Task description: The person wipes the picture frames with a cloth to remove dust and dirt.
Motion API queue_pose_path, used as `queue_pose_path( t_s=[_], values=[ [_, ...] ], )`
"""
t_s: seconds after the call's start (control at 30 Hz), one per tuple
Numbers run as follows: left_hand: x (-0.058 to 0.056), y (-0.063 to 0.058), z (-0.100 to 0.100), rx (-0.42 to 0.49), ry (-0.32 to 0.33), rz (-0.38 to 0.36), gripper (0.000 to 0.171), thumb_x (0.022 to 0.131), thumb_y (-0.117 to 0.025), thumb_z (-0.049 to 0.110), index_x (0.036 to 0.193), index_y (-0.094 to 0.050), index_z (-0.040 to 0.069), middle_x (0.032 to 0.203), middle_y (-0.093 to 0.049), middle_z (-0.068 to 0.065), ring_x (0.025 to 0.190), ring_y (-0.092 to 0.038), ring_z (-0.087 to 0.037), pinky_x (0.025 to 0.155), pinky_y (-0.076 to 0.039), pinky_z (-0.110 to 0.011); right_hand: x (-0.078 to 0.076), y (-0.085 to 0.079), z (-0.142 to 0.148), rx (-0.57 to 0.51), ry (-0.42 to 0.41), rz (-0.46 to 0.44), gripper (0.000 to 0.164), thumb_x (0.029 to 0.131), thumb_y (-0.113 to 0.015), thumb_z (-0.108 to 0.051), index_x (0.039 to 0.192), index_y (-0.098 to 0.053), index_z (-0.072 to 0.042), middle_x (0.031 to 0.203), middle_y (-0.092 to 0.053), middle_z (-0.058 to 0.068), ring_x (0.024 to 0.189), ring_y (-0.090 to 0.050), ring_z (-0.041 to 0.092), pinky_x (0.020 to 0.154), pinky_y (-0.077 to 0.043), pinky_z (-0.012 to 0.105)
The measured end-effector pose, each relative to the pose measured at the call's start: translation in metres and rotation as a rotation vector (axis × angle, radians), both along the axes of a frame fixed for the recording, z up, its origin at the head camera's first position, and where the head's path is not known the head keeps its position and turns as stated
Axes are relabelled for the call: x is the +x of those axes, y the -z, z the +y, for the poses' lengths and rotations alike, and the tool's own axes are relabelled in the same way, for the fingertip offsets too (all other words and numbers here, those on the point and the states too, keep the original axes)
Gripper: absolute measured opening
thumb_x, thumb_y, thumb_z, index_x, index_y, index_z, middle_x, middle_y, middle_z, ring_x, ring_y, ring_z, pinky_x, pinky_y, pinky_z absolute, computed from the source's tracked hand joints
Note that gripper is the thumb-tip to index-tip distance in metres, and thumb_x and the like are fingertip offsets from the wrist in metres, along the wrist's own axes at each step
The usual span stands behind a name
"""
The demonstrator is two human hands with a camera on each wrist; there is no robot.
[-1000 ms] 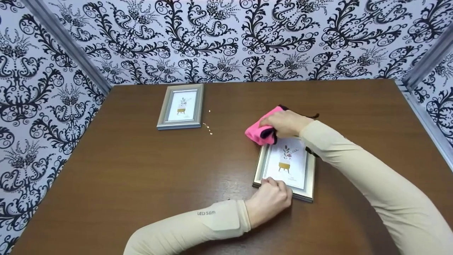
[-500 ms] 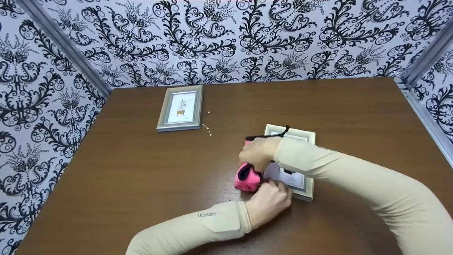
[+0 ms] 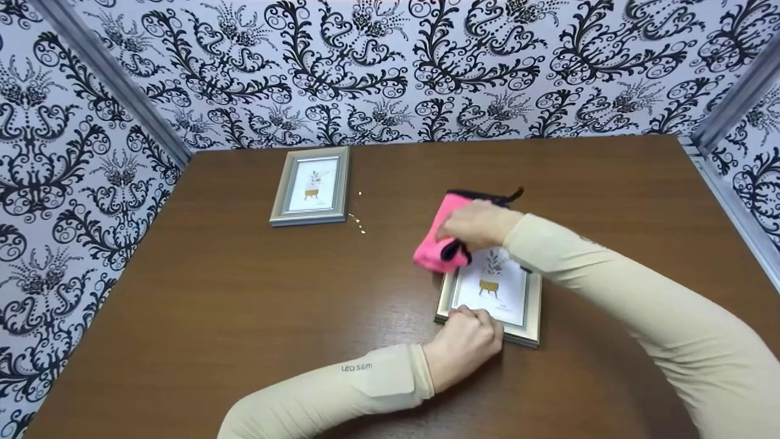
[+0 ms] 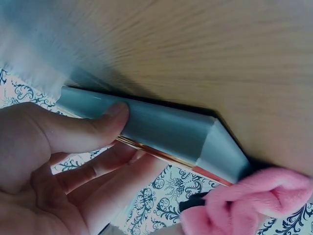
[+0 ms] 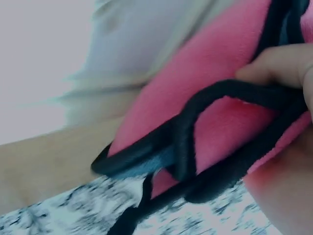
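A picture frame (image 3: 532, 317) with a pale gold border lies on the table, its print showing a plant in a yellow pot on legs. My left hand (image 3: 466, 341) grips its near edge; in the left wrist view the thumb presses the frame's outer side (image 4: 161, 127) and the fingers reach over its front. My right hand (image 3: 478, 224) holds a folded pink cloth (image 3: 436, 250) with black trim over the frame's far left part, hiding the far corner. Close up in the right wrist view, fingers pinch the bunched cloth (image 5: 220, 132) around its black edging.
A second picture frame (image 3: 281, 198) lies at the back left of the brown table (image 3: 244, 292). Several small pale specks (image 3: 359, 225) lie to its right. Patterned wall panels (image 3: 390, 73) rise along the table's back and sides.
The right hand has swept the pink cloth down the frame's left side toward the left hand, then back up toward the far end. The left hand has stayed at the near edge.
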State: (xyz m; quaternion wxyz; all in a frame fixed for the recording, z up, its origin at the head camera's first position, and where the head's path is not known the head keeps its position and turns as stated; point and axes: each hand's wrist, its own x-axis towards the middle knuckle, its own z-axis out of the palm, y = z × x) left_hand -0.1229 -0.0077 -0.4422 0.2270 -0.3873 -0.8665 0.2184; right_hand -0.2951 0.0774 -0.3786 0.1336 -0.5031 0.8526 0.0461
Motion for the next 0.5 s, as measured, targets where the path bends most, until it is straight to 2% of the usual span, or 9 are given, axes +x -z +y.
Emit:
queue_pose_path(
  t_s=[0.13,0.23,0.33,0.5],
  values=[
    [0.001,0.000,0.001,-0.013,0.000,-0.003,0.018,0.083,-0.046,0.012,0.087,-0.064,0.011,0.073,-0.062,-0.009,0.060,-0.061,-0.022,0.046,-0.049,-0.028,-0.020,0.006,0.018,-0.084,0.077,0.017,0.029,0.080,-0.062,-0.017,0.109,-0.062,-0.018,0.113,-0.059,0.002,0.103,-0.053,0.023,0.083,-0.044,0.041],
    [0.001,-0.001,0.002,-0.017,0.005,-0.002,0.019,0.083,-0.045,0.011,0.086,-0.064,0.011,0.073,-0.062,-0.009,0.061,-0.061,-0.022,0.047,-0.050,-0.029,-0.026,0.011,0.025,-0.131,0.095,0.017,0.034,0.079,-0.064,-0.016,0.112,-0.061,-0.018,0.116,-0.058,0.000,0.109,-0.050,0.022,0.088,-0.041,0.040],
    [0.001,0.000,0.002,-0.020,0.006,-0.001,0.019,0.082,-0.046,0.011,0.085,-0.064,0.011,0.071,-0.061,-0.008,0.061,-0.061,-0.022,0.046,-0.049,-0.028,-0.020,0.012,0.025,-0.143,0.071,-0.003,0.037,0.075,-0.068,-0.013,0.111,-0.061,-0.017,0.116,-0.057,0.000,0.110,-0.049,0.023,0.089,-0.040,0.041],
    [-0.001,-0.001,0.000,-0.016,0.001,0.011,0.018,0.081,-0.046,0.010,0.083,-0.065,0.012,0.070,-0.061,-0.007,0.056,-0.060,-0.020,0.044,-0.048,-0.027,0.006,0.006,0.011,-0.086,-0.006,-0.056,0.031,0.073,-0.069,-0.014,0.103,-0.063,-0.018,0.106,-0.061,0.001,0.099,-0.054,0.018,0.081,-0.045,0.036]
  ],
)
